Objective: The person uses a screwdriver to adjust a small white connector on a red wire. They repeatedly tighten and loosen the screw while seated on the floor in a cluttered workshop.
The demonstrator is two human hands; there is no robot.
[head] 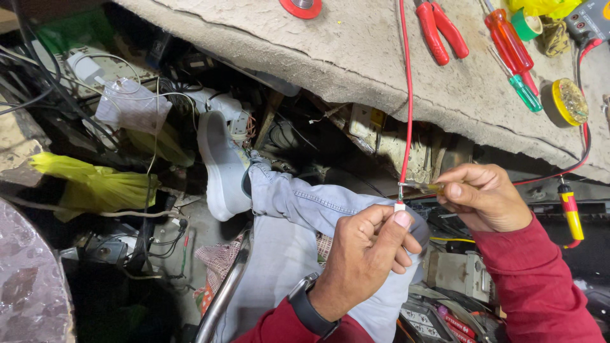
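Hands are held close together at the middle of the view, below a rough grey bench top (356,57). A small white connector (399,206) on the end of a thin red wire (406,95) is pinched by the left hand (365,257), with the fingers curled shut around it. The wire is seen going up toward twelve o'clock, over the bench. A small yellow-handled tool (427,187) is gripped by the right hand (483,197), at three o'clock from the connector, and its tip is held just beside the wire end. Red-handled pliers (440,28) and red and green screwdrivers (516,60) are laid on the bench at one o'clock. A grey shoe (222,168) is seen at nine o'clock.
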